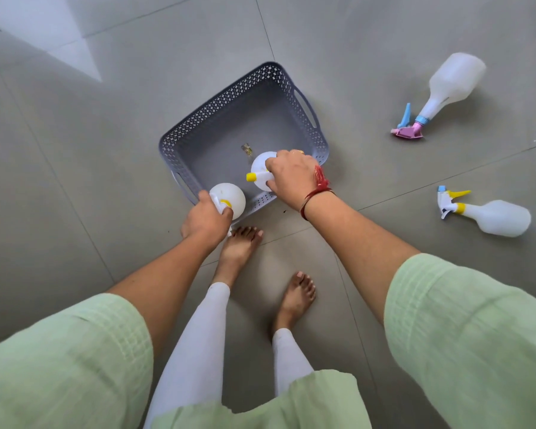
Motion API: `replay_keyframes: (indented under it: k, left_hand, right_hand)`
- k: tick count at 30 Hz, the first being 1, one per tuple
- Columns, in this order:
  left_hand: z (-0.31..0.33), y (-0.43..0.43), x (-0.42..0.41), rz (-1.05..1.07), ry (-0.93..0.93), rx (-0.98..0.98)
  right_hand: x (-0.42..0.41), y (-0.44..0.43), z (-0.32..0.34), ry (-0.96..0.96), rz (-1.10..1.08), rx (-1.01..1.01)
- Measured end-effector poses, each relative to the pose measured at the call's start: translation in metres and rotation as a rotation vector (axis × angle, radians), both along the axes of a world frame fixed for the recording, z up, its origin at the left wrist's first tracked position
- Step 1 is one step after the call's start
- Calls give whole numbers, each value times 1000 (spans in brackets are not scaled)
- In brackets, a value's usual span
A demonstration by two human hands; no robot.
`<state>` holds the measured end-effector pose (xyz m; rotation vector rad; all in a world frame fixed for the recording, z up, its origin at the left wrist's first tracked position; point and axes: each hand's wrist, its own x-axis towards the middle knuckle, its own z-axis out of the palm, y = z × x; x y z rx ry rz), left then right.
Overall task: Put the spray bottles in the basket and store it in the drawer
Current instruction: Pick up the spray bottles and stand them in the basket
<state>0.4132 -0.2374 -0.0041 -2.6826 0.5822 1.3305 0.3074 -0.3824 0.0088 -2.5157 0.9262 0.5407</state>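
Lowering two spray bottles at once into the grey basket (229,100), which sits on the tiled floor (75,150) just ahead of the bare feet. Left hand (206,219) is clamped around the head of one white bottle with yellow trim (231,198), held upright over the basket's near rim. Right hand (290,178) is closed on the trigger top of a second white bottle (260,168), further inside, yellow nozzle pointing left. Gripping by the heads likely lets the bodies hang straight down, so they can be set standing in the near corner, leaving room for more. Whether either base touches the basket bottom, cannot tell. Two bottles are left lying on the floor off to the right, well apart from the basket: one with a pink and blue trigger (446,91), one with a yellow and blue trigger (489,216). Drawer not in view. Task looks about halfway through loading.
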Motion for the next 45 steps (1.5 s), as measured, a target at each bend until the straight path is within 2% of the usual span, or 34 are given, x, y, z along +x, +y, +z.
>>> replay_keyframes:
  k: [10, 13, 19, 21, 23, 25, 28, 31, 34, 38, 40, 45]
  left_hand:
    - [5, 3, 13, 4, 33, 18]
    - [5, 1, 15, 18, 26, -34]
    - [7, 4, 20, 71, 48, -183]
    - [8, 8, 21, -49, 50, -142]
    - [10, 13, 21, -254, 45, -27]
    - [10, 14, 21, -430, -26, 53]
    - [7, 10, 20, -671, -160, 89]
    - [5, 0, 14, -793, -205, 98]
    - [7, -8, 5, -666, -168, 104]
    - [7, -11, -1, -252, -100, 128]
    - [4, -11, 0, -114, -87, 140]
    - [2, -8, 7, -20, -133, 121]
  right_hand:
    - [1, 13, 6, 27, -386, 247]
    - [3, 19, 1, 32, -443, 326]
    - [2, 26, -5, -80, -786, 503]
    - [2, 28, -5, -102, -836, 526]
    - [2, 30, -5, -107, -837, 541]
    - [2, 31, -6, -110, -828, 548]
    - [2, 29, -7, -125, -830, 546]
    - [2, 26, -6, -142, -842, 544]
    - [4, 24, -3, -148, -832, 541]
    - [6, 21, -2, -120, -791, 535]
    - [8, 21, -4, -109, -766, 528]
    - [15, 20, -11, -96, -709, 481]
